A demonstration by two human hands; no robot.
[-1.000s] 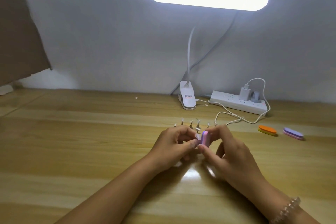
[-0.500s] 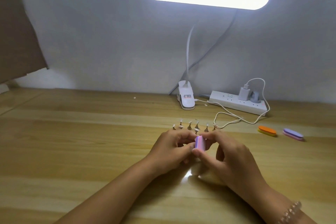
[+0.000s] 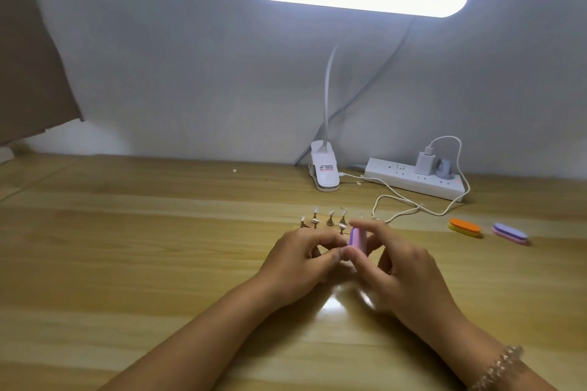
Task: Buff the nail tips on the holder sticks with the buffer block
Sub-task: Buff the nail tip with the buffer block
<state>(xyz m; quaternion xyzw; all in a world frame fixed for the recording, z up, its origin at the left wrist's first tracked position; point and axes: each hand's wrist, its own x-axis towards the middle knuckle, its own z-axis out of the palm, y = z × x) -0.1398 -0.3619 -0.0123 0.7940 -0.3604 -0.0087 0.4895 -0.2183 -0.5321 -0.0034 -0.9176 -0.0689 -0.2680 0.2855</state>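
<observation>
Buffer block (image 3: 357,237) shifted forward, right hand (image 3: 403,273) pinching it, left hand (image 3: 298,260) curled, hold unclear

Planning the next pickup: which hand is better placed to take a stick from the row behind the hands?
Left, probably. The left hand sits directly in front of the row of holder sticks, while the right hand is busy gripping the buffer block.
</observation>
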